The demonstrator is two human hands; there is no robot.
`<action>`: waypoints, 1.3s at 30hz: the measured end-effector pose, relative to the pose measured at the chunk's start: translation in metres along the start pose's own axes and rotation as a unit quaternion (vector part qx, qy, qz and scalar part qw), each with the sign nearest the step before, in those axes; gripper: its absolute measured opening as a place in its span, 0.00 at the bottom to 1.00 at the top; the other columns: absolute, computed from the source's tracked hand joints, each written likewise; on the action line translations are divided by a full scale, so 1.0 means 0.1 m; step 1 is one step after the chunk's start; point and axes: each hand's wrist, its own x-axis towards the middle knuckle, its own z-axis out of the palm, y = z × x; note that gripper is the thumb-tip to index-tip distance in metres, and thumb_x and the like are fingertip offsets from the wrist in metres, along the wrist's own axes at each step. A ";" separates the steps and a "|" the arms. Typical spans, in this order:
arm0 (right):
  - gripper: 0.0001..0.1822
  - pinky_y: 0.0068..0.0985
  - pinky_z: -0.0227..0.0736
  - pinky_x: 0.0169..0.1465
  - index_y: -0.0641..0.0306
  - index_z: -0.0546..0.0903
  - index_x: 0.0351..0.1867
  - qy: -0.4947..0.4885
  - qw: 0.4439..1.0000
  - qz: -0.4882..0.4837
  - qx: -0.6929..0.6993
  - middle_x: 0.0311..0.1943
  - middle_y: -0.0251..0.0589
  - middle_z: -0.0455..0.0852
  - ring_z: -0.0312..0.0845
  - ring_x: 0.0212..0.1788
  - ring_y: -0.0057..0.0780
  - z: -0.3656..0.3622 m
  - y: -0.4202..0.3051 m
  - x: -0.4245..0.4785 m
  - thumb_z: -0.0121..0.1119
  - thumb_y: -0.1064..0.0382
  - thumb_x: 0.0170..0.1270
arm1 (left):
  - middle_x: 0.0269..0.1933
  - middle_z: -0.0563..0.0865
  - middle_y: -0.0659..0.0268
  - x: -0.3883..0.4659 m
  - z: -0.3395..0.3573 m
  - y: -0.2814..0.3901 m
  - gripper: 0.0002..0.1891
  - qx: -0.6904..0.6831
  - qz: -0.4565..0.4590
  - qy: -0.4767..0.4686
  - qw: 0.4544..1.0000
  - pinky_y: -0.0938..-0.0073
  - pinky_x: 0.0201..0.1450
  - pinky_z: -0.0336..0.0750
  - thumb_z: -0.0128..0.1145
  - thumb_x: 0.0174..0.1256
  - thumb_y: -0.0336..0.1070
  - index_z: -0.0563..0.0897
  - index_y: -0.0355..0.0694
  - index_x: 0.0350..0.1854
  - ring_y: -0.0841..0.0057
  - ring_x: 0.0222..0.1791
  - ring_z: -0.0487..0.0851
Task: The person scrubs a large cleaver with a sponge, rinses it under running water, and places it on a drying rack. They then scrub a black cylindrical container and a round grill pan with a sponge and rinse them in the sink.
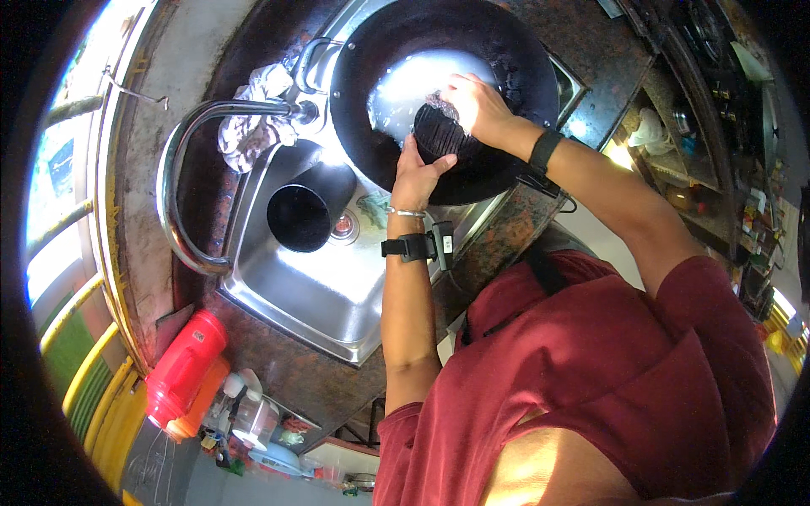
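My left hand [417, 174] grips the lower edge of a round black ridged piece [438, 134], its thumb and fingers spread around the rim. Pressed against the top of that piece is a dark, shiny scouring pad [436, 100], probably steel wool, under the bent fingers of my right hand [479, 109]. Both hands are above the inside of a large black wok [528, 69], which rests across the sink area and holds whitish, glossy water or suds. What kind of item the ridged piece is, I cannot tell.
A black cylindrical container [297, 218] lies tilted in the steel sink [304, 310] near the drain [343, 228]. The curved faucet [166, 183] arches at left beside a crumpled cloth [256, 120]. A red flask [190, 364] stands on the granite counter [288, 373].
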 end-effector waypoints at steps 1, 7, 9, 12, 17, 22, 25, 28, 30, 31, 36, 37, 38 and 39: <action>0.06 0.43 0.74 0.51 0.66 0.82 0.36 0.035 0.998 -0.053 -0.021 0.39 0.50 0.83 0.79 0.43 0.50 -0.05 -0.09 0.03 0.58 0.69 0.57 | 0.55 0.85 0.63 -0.01 -0.01 -0.02 0.31 0.029 0.001 0.007 1.000 0.72 0.63 0.73 0.73 0.52 0.21 0.75 0.31 0.60 0.74 0.54 0.81; 0.02 0.41 0.78 0.50 0.62 0.81 0.29 -0.144 0.989 -0.035 -0.028 0.42 0.48 0.82 0.80 0.48 0.48 -0.23 -0.60 -0.01 0.59 0.68 0.55 | 0.54 0.86 0.61 -0.07 0.02 0.18 0.31 0.113 0.011 0.024 0.993 0.70 0.61 0.75 0.75 0.49 0.22 0.77 0.33 0.59 0.72 0.52 0.82; 0.15 0.38 0.79 0.53 0.64 0.84 0.47 -0.076 0.996 -0.045 -0.025 0.51 0.51 0.84 0.81 0.51 0.50 0.01 -0.04 -0.07 0.57 0.73 0.57 | 0.53 0.87 0.61 -0.06 0.07 0.20 0.29 0.108 0.005 0.014 0.994 0.71 0.60 0.75 0.74 0.53 0.22 0.78 0.31 0.59 0.72 0.50 0.83; 0.17 0.39 0.79 0.49 0.65 0.83 0.51 -0.071 0.991 0.108 0.026 0.46 0.51 0.84 0.82 0.47 0.49 -0.34 -0.18 0.15 0.58 0.72 0.60 | 0.53 0.87 0.62 0.00 0.02 -0.04 0.29 0.074 0.041 0.030 0.996 0.71 0.60 0.75 0.73 0.53 0.21 0.78 0.31 0.60 0.74 0.51 0.83; 0.11 0.39 0.79 0.47 0.64 0.85 0.38 -0.199 0.977 -0.052 -0.059 0.39 0.48 0.81 0.80 0.45 0.47 -0.31 -0.73 -0.01 0.63 0.72 0.52 | 0.57 0.84 0.53 0.05 -0.09 -0.19 0.38 0.156 0.067 0.038 0.985 0.68 0.65 0.72 0.77 0.45 0.25 0.74 0.27 0.63 0.66 0.58 0.82; 0.16 0.40 0.77 0.58 0.62 0.84 0.45 -0.011 0.990 -0.110 -0.093 0.48 0.51 0.84 0.79 0.56 0.53 -0.06 -0.18 0.10 0.58 0.73 0.53 | 0.50 0.88 0.62 -0.02 0.03 0.06 0.28 0.039 0.015 0.006 0.999 0.73 0.57 0.77 0.73 0.52 0.21 0.78 0.30 0.58 0.77 0.49 0.83; 0.16 0.38 0.77 0.56 0.60 0.86 0.45 -0.060 0.995 -0.070 -0.027 0.44 0.47 0.84 0.80 0.53 0.50 -0.19 -0.11 0.13 0.59 0.75 0.53 | 0.50 0.88 0.63 0.00 0.07 0.07 0.27 0.050 0.025 0.025 0.998 0.74 0.56 0.77 0.73 0.51 0.19 0.79 0.29 0.57 0.77 0.48 0.83; 0.18 0.38 0.77 0.55 0.59 0.87 0.43 -0.215 0.974 -0.066 -0.042 0.44 0.45 0.82 0.79 0.53 0.49 -0.30 -0.49 -0.01 0.62 0.77 0.49 | 0.50 0.88 0.63 -0.03 0.05 0.02 0.30 0.115 0.048 0.066 0.990 0.74 0.57 0.77 0.74 0.50 0.18 0.78 0.30 0.59 0.76 0.49 0.83; 0.22 0.40 0.77 0.56 0.57 0.85 0.46 -0.212 0.974 -0.070 -0.027 0.49 0.44 0.82 0.79 0.54 0.49 -0.23 -0.63 0.03 0.64 0.78 0.45 | 0.50 0.88 0.63 -0.02 0.04 0.01 0.29 0.152 0.044 0.063 0.985 0.73 0.57 0.78 0.73 0.50 0.17 0.79 0.30 0.58 0.76 0.50 0.84; 0.25 0.41 0.77 0.57 0.57 0.84 0.48 -0.156 0.982 -0.100 -0.030 0.51 0.43 0.82 0.78 0.55 0.49 -0.13 -0.56 0.00 0.65 0.78 0.45 | 0.50 0.88 0.63 -0.06 0.07 0.16 0.29 0.155 0.052 0.050 0.985 0.73 0.56 0.78 0.72 0.50 0.17 0.79 0.30 0.57 0.76 0.49 0.84; 0.24 0.42 0.74 0.57 0.61 0.82 0.58 -0.063 0.992 -0.103 -0.042 0.52 0.50 0.84 0.79 0.54 0.50 -0.10 0.26 0.15 0.58 0.70 0.56 | 0.51 0.87 0.58 0.08 0.05 -0.16 0.33 0.063 0.045 0.053 0.996 0.71 0.58 0.77 0.76 0.45 0.20 0.78 0.29 0.58 0.72 0.50 0.84; 0.23 0.42 0.74 0.56 0.63 0.83 0.56 -0.089 0.994 -0.055 -0.045 0.52 0.51 0.84 0.79 0.53 0.51 -0.19 0.20 0.18 0.58 0.71 0.57 | 0.51 0.87 0.55 0.10 0.04 -0.23 0.36 0.072 0.057 0.066 0.994 0.70 0.59 0.77 0.77 0.43 0.22 0.77 0.28 0.60 0.69 0.50 0.85; 0.18 0.42 0.74 0.55 0.63 0.85 0.51 -0.099 0.995 0.021 -0.002 0.52 0.52 0.84 0.79 0.51 0.51 -0.20 0.03 0.11 0.57 0.71 0.59 | 0.52 0.87 0.55 0.11 0.01 -0.30 0.34 0.066 0.068 0.072 0.993 0.70 0.59 0.77 0.77 0.44 0.22 0.78 0.30 0.58 0.69 0.51 0.85; 0.15 0.43 0.76 0.54 0.63 0.86 0.47 -0.151 0.988 0.015 -0.028 0.50 0.53 0.83 0.80 0.49 0.53 -0.25 -0.07 0.03 0.60 0.73 0.58 | 0.51 0.88 0.58 0.09 0.05 -0.19 0.32 0.090 0.069 0.072 0.991 0.71 0.58 0.77 0.76 0.46 0.21 0.79 0.30 0.57 0.71 0.49 0.85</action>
